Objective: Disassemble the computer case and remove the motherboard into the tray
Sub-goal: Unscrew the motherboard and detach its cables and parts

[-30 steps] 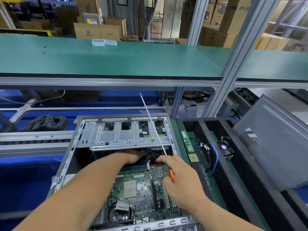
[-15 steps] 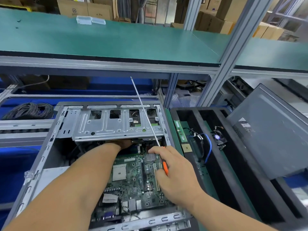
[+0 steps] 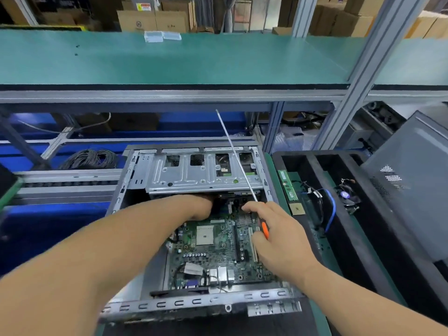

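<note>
An open grey computer case [image 3: 135,180] lies on the bench with its green motherboard [image 3: 218,251] inside. My left hand [image 3: 201,207] reaches under the metal drive bracket [image 3: 194,175] at the board's far edge; its fingers are hidden there. My right hand [image 3: 278,236] holds a long screwdriver [image 3: 235,156] by its orange handle, shaft pointing up and away, fingertips down at the board's right edge. The black compartmented tray [image 3: 358,238] stands right of the case.
In the tray lie a green memory stick [image 3: 287,185], a small chip, a blue cable [image 3: 331,212] and a fan [image 3: 345,195]. A grey side panel [image 3: 412,180] leans at the far right. A coil of black cable [image 3: 89,158] sits left behind the case. A green shelf [image 3: 194,59] overhangs.
The view has shifted a little. Both hands stay at the far edge of the motherboard, the left still under the bracket, the right still holding the screwdriver.
</note>
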